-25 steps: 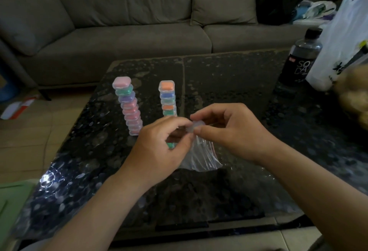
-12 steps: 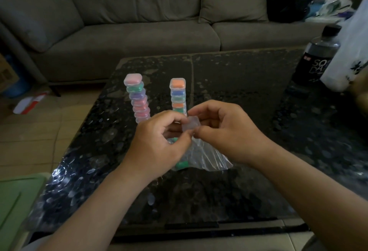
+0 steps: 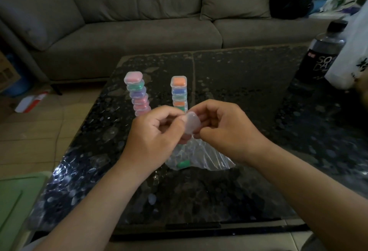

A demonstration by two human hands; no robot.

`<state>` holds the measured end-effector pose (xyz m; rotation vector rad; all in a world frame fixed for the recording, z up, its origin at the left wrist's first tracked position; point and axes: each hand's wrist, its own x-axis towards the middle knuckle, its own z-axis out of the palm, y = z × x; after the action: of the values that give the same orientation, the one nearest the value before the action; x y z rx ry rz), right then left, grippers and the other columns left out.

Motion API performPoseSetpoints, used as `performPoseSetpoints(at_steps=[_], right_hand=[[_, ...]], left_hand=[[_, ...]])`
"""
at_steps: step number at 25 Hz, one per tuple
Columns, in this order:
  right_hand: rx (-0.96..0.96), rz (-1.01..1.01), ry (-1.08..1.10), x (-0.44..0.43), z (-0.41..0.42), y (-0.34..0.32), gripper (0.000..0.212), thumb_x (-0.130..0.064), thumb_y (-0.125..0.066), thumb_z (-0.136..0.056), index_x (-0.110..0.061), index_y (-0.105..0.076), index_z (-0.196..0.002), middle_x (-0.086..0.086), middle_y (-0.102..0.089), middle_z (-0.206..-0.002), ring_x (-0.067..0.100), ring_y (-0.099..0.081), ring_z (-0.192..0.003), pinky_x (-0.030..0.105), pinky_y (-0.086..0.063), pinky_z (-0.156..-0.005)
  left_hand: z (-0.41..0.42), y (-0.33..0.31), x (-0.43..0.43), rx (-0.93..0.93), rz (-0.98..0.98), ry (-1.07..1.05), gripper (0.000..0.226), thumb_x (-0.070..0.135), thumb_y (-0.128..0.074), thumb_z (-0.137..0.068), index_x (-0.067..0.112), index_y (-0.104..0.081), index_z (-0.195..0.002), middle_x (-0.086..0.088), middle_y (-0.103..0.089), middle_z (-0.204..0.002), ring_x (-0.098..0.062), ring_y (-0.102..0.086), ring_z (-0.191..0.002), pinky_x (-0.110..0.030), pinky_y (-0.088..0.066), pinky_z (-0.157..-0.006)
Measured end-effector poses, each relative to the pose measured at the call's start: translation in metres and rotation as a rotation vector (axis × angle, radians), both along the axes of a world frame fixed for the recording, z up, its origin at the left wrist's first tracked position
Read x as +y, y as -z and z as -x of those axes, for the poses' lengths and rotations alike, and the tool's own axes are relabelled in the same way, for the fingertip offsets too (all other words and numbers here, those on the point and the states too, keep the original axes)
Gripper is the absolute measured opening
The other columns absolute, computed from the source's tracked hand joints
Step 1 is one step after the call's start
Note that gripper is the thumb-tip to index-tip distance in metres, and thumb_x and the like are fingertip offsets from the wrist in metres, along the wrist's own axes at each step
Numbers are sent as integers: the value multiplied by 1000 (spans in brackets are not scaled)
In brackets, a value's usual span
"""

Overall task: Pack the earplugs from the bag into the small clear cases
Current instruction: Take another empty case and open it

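Left hand [image 3: 153, 137]: fingers curled, thumb and fingertips pinching the left edge of a small clear case [image 3: 190, 124]. Right hand [image 3: 225, 129]: fingers curled, pinching the same case from the right. The case is held above the table, between both hands; its contents and lid position cannot be told.

Clear bag [image 3: 207, 158] lies on the table [image 3: 249, 95] directly beneath the hands, with one green earplug [image 3: 183, 164] visible inside.

Beyond the hands stand two stacks of filled cases: left stack [image 3: 137, 93] leaning, right stack [image 3: 179, 91] straighter.

Table surface is dark and speckled. Dark bottle [image 3: 320, 55] and white bag [image 3: 352, 57] at far right. Grey sofa [image 3: 139, 31] behind.
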<state>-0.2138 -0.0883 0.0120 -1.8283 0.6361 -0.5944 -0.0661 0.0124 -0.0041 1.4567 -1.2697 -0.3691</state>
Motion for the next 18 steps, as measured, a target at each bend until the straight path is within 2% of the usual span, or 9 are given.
performPoseSetpoints(at_steps=[4, 8, 10, 12, 14, 18], right_hand=[[24, -1, -27, 3, -2, 1, 37, 4, -66, -86, -21, -72, -112, -4, -74, -102, 11, -72, -95, 35, -62, -82], [33, 18, 37, 1, -3, 2, 31, -9, -66, -91, -28, -72, -115, -1, -73, -89, 16, -71, -81, 37, -64, -70], [60, -2, 34, 1, -4, 3, 31, -15, -63, -95, -29, -70, -122, 7, -73, -87, 21, -70, -78, 33, -63, -64], [48, -55, 15, 2, -5, 3, 32, -18, -60, -97, -27, -69, -126, 7, -73, -90, 18, -71, -79, 28, -61, -65], [20, -85, 19, 0, -4, 2, 32, -18, -59, -97, -25, -69, -127, 1, -74, -88, 12, -71, -79, 27, -61, -67], [-7, -56, 17, 0, -3, 3, 35, -9, -61, -94, -23, -67, -126, -4, -73, -81, 10, -71, -80, 28, -62, -69]], left_hand=[[1, -2, 0, 41, 8, 7, 12, 7, -69, -94, 17, -76, -94, 4, -77, -86, -15, -76, -75, -31, -64, -65], [0, -1, 0, 44, 11, 14, 20, 6, -70, -93, 25, -73, -94, 6, -77, -90, -12, -77, -82, -30, -64, -70], [-3, 2, -1, -5, 9, 6, 20, 5, -71, -92, 24, -73, -96, 3, -76, -94, -13, -76, -87, -32, -64, -75], [-5, 6, -2, -75, 23, 17, 16, 7, -74, -90, 18, -75, -101, -2, -74, -100, -18, -75, -92, -34, -63, -78], [-5, 7, -3, -77, 38, 36, 17, 6, -75, -89, 15, -76, -103, -3, -73, -105, -20, -74, -96, -33, -62, -81], [-3, 4, -2, -46, 70, 60, 19, 11, -77, -86, 19, -76, -103, 0, -76, -108, -13, -75, -101, -27, -61, -85]])
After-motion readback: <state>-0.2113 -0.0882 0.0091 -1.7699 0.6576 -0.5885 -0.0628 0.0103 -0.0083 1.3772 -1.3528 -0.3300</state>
